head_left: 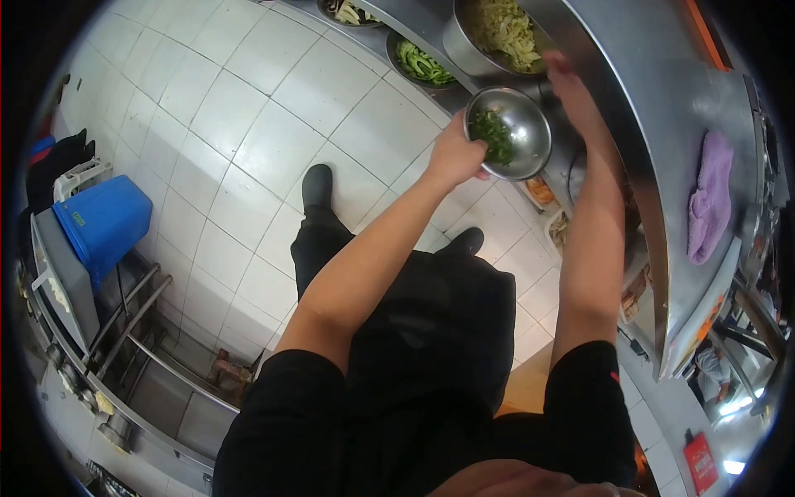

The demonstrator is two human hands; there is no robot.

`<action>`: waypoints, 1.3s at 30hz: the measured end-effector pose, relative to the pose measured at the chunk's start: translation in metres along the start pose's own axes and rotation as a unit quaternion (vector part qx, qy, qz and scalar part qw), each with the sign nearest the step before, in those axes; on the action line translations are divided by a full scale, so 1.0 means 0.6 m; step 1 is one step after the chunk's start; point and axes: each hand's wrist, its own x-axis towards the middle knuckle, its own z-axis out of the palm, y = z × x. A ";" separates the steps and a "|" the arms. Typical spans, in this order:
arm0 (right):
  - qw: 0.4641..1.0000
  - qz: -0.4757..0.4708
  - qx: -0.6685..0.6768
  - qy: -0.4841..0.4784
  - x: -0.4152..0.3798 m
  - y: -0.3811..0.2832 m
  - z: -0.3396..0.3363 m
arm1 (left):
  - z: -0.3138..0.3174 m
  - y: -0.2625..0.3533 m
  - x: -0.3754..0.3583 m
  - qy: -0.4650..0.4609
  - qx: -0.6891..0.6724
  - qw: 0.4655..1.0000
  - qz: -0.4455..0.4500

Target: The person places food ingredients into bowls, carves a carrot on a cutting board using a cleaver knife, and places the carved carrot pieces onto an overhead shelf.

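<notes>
My left hand [458, 155] grips the rim of a shiny metal bowl [528, 137], thumb over the edge. Chopped green leaves [492, 135] lie on the left side inside it, and the bowl is tilted toward me. My right hand [570, 89] reaches out beside a large metal pot [460, 40], near its right rim. Blur and the angle keep me from telling how its fingers are set. Shredded pale cabbage [507, 33] fills the pot.
Sliced green vegetable [421, 64] fills a bowl left of the pot. A steel shelf [629, 58] overhangs my right arm, with a purple cloth [710, 197] on top. To the left stand a blue bin [108, 219] and metal rails [178, 354]. White tiles [273, 99] cover the floor.
</notes>
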 end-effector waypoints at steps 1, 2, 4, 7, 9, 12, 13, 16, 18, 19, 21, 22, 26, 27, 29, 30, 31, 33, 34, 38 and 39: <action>0.993 -0.056 -0.102 -0.021 0.063 0.028 0.024 | -0.014 -0.002 0.000 0.008 0.009 1.000 -0.025; 0.985 -0.019 -0.154 -0.076 0.113 0.023 0.050 | -0.026 -0.001 -0.002 0.008 0.010 1.000 -0.022; 0.961 0.044 -0.240 -0.131 0.118 -0.095 0.065 | -0.047 0.005 -0.009 0.011 0.009 1.000 -0.015; 0.960 0.053 -0.246 -0.126 0.106 -0.137 0.086 | -0.074 0.012 -0.013 0.022 0.003 1.000 -0.018; 0.967 0.037 -0.221 -0.124 0.119 -0.101 0.087 | -0.090 0.013 -0.012 0.022 0.010 0.999 -0.024; 0.976 0.076 -0.153 -0.137 0.128 -0.075 0.058 | -0.099 0.019 -0.013 0.019 0.013 0.999 -0.030; 0.989 0.064 -0.077 -0.106 0.125 -0.061 0.054 | -0.100 0.021 -0.015 0.016 0.013 0.999 -0.030; 0.996 0.036 -0.063 -0.043 0.125 -0.009 0.050 | -0.100 0.040 -0.021 -0.003 0.024 0.999 -0.042; 0.992 0.017 -0.123 -0.015 0.123 0.009 0.037 | -0.099 0.040 -0.022 -0.006 0.017 0.999 -0.041; 0.994 0.064 0.065 -0.063 0.116 0.013 0.026 | -0.098 0.040 -0.022 -0.007 0.011 0.999 -0.041; 0.956 0.111 0.251 -0.107 0.083 -0.024 -0.001 | -0.097 0.045 -0.025 -0.009 0.012 0.999 -0.042; 0.970 0.149 0.181 -0.065 0.044 -0.101 -0.031 | -0.096 0.047 -0.027 -0.009 0.011 0.999 -0.043; 0.949 0.149 0.255 -0.112 -0.103 -0.255 -0.061 | -0.098 0.059 -0.037 -0.008 0.024 0.999 -0.043; 0.968 0.132 0.168 -0.135 -0.126 -0.280 -0.053 | -0.100 0.059 -0.042 -0.005 0.025 0.999 -0.032; 0.976 0.112 0.100 -0.160 -0.169 -0.295 -0.021 | -0.104 0.066 -0.076 -0.003 0.031 0.999 -0.027; 0.976 0.114 0.103 -0.154 -0.184 -0.291 -0.025 | -0.105 0.080 -0.092 -0.011 0.027 1.000 -0.011; 0.982 0.112 0.060 -0.138 -0.195 -0.301 -0.037 | -0.108 0.095 -0.104 -0.017 0.024 1.000 0.010; 0.995 0.079 0.042 -0.052 -0.226 -0.298 -0.054 | -0.110 0.121 -0.142 -0.020 0.032 0.999 0.007; 0.995 0.083 0.046 -0.043 -0.237 -0.305 -0.076 | -0.108 0.137 -0.160 -0.023 0.037 0.999 0.005; 0.997 0.071 0.016 -0.025 -0.299 -0.350 -0.158 | -0.082 0.197 -0.240 -0.047 0.051 0.998 0.008; 0.998 0.060 0.002 -0.037 -0.317 -0.365 -0.172 | -0.074 0.208 -0.259 -0.051 0.061 0.997 0.003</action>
